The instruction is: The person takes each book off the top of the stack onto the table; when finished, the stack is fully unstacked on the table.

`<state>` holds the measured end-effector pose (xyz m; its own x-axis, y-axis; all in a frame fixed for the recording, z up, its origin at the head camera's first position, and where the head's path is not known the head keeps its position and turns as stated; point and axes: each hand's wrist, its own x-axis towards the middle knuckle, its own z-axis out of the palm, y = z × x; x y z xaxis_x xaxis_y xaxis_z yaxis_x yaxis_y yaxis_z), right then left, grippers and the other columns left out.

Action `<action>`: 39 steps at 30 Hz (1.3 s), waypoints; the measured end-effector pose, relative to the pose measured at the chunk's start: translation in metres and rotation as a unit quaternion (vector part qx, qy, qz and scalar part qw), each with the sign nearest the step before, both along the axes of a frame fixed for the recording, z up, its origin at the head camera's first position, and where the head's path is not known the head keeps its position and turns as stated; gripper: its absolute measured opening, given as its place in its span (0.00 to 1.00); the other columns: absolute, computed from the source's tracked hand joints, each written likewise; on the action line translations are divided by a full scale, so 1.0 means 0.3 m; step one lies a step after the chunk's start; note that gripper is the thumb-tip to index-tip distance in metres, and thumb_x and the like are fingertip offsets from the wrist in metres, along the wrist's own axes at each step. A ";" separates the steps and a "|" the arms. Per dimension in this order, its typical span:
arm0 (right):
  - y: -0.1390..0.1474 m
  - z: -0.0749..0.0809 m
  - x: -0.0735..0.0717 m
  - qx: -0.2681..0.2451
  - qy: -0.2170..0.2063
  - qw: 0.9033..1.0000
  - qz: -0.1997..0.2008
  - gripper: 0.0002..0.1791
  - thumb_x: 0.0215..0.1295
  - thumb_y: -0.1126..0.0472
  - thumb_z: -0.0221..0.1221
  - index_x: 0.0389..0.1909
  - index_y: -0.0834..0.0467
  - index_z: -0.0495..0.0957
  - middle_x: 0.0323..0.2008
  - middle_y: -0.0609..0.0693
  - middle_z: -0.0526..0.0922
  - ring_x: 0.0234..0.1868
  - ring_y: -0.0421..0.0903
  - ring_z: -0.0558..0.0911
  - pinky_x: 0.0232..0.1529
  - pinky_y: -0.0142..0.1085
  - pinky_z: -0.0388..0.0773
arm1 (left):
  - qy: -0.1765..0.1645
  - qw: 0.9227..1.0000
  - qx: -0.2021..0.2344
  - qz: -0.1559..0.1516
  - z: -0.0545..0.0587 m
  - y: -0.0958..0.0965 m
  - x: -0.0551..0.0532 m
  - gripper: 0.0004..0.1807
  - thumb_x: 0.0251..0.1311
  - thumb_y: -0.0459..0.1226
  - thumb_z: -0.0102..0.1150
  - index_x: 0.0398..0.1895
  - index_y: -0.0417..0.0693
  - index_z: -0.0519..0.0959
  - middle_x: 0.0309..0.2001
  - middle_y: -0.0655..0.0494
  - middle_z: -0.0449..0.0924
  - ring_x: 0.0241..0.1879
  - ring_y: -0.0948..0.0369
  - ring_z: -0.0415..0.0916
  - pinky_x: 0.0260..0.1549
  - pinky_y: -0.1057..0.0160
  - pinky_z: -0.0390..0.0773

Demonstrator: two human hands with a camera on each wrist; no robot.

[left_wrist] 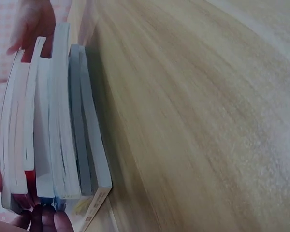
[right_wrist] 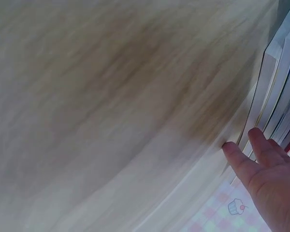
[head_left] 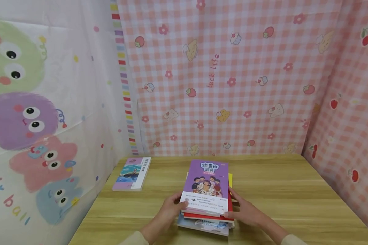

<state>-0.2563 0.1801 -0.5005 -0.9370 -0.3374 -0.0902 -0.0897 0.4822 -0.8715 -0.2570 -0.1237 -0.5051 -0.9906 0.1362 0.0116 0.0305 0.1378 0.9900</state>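
A stack of books stands on the wooden table in the head view, topped by a purple book point(head_left: 206, 182) with cartoon children and a white band. Below it show a red-edged book point(head_left: 208, 216) and a pale blue book point(head_left: 202, 227) jutting toward the front. My left hand point(head_left: 171, 206) grips the stack's left side, thumb at the top book's edge; its fingers point(left_wrist: 47, 220) curl at the book ends in the left wrist view. My right hand point(head_left: 246, 210) rests against the right side, its fingers point(right_wrist: 239, 158) fairly straight along the page edges.
A thin book point(head_left: 132, 173) with a sea picture lies apart at the table's left back. The wooden table point(head_left: 279, 190) extends around the stack. Printed cloths hang behind it point(head_left: 220, 102) and on both sides.
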 end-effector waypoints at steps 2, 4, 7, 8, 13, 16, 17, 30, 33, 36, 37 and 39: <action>0.007 -0.001 0.000 0.006 -0.003 1.000 0.003 0.58 0.58 0.45 0.69 0.79 0.57 0.44 0.73 0.66 0.56 0.67 0.68 0.66 0.62 0.63 0.65 | -0.004 1.000 0.014 -0.002 -0.004 -0.010 -0.002 0.30 0.61 0.30 0.61 0.65 0.23 0.67 0.58 0.36 0.75 0.58 0.48 0.71 0.60 0.47 0.71; 0.014 -0.002 -0.001 0.010 -0.005 1.000 0.000 0.56 0.60 0.43 0.68 0.79 0.57 0.45 0.73 0.66 0.56 0.67 0.68 0.65 0.62 0.63 0.65 | -0.008 1.000 0.024 -0.002 -0.008 -0.021 -0.004 0.30 0.61 0.28 0.60 0.65 0.23 0.66 0.59 0.35 0.74 0.58 0.48 0.71 0.60 0.49 0.72; 0.023 -0.005 0.000 0.016 0.001 1.000 -0.008 0.54 0.61 0.43 0.66 0.79 0.57 0.47 0.73 0.66 0.58 0.67 0.69 0.66 0.62 0.62 0.67 | -0.015 0.999 0.037 -0.004 -0.007 -0.039 -0.002 0.31 0.61 0.27 0.59 0.66 0.22 0.63 0.59 0.34 0.73 0.57 0.49 0.71 0.57 0.53 0.75; 0.025 -0.007 0.000 0.020 0.003 1.000 -0.011 0.53 0.61 0.43 0.66 0.79 0.57 0.48 0.73 0.66 0.58 0.67 0.69 0.66 0.62 0.62 0.67 | -0.017 0.999 0.040 -0.004 -0.006 -0.044 -0.001 0.31 0.60 0.26 0.58 0.65 0.21 0.63 0.58 0.34 0.73 0.56 0.50 0.72 0.56 0.54 0.76; 0.022 -0.017 -0.001 0.033 0.002 0.999 -0.023 0.54 0.58 0.44 0.69 0.78 0.57 0.51 0.71 0.63 0.62 0.65 0.66 0.69 0.60 0.60 0.70 | -0.025 0.998 0.063 0.000 0.003 -0.072 0.010 0.30 0.58 0.25 0.57 0.63 0.19 0.63 0.52 0.39 0.75 0.47 0.57 0.74 0.46 0.61 0.78; 0.018 -0.022 -0.001 0.030 -0.005 0.999 -0.027 0.54 0.57 0.45 0.70 0.78 0.56 0.51 0.71 0.62 0.63 0.65 0.64 0.70 0.59 0.59 0.72 | -0.034 0.995 0.093 -0.004 0.004 -0.089 0.017 0.29 0.58 0.23 0.55 0.63 0.19 0.61 0.48 0.43 0.77 0.41 0.60 0.75 0.40 0.63 0.78; 0.017 -0.023 -0.002 0.029 -0.004 0.999 -0.028 0.54 0.57 0.46 0.70 0.78 0.56 0.51 0.70 0.62 0.63 0.65 0.64 0.70 0.59 0.59 0.72 | -0.038 0.994 0.106 -0.008 0.005 -0.094 0.021 0.30 0.59 0.22 0.54 0.64 0.19 0.60 0.48 0.44 0.77 0.40 0.60 0.76 0.39 0.62 0.79; 0.005 -0.016 -0.005 0.045 -0.012 0.998 -0.039 0.54 0.54 0.48 0.72 0.77 0.54 0.53 0.67 0.60 0.67 0.62 0.61 0.72 0.57 0.58 0.74 | -0.060 0.984 0.166 -0.029 0.009 -0.159 0.045 0.31 0.63 0.19 0.46 0.68 0.20 0.52 0.50 0.44 0.77 0.38 0.58 0.81 0.37 0.61 0.84; 0.005 -0.013 -0.004 0.046 -0.014 0.998 -0.041 0.54 0.54 0.47 0.72 0.77 0.54 0.53 0.67 0.61 0.67 0.62 0.62 0.72 0.58 0.58 0.73 | -0.058 0.982 0.176 -0.029 0.011 -0.167 0.042 0.33 0.63 0.19 0.46 0.71 0.21 0.50 0.50 0.46 0.77 0.38 0.59 0.80 0.36 0.62 0.84; 0.008 -0.015 -0.006 0.048 -0.020 0.998 -0.042 0.55 0.53 0.46 0.72 0.77 0.53 0.53 0.67 0.61 0.68 0.63 0.62 0.71 0.58 0.58 0.73 | -0.060 0.981 0.183 -0.027 0.010 -0.171 0.040 0.34 0.63 0.19 0.46 0.72 0.22 0.48 0.51 0.46 0.77 0.38 0.59 0.80 0.36 0.62 0.84; 0.008 -0.016 -0.007 0.049 -0.019 0.998 -0.041 0.55 0.53 0.46 0.72 0.77 0.53 0.53 0.67 0.61 0.68 0.63 0.62 0.72 0.58 0.58 0.73 | -0.061 0.980 0.187 -0.026 0.009 -0.171 0.040 0.34 0.64 0.19 0.46 0.72 0.23 0.48 0.51 0.46 0.76 0.38 0.59 0.80 0.36 0.62 0.84; 0.010 -0.019 -0.009 0.050 -0.019 0.998 -0.040 0.54 0.54 0.46 0.72 0.77 0.53 0.53 0.67 0.61 0.68 0.62 0.62 0.72 0.58 0.58 0.73 | -0.064 0.979 0.193 -0.019 0.010 -0.173 0.040 0.34 0.64 0.19 0.46 0.72 0.23 0.48 0.52 0.45 0.76 0.38 0.59 0.80 0.36 0.63 0.84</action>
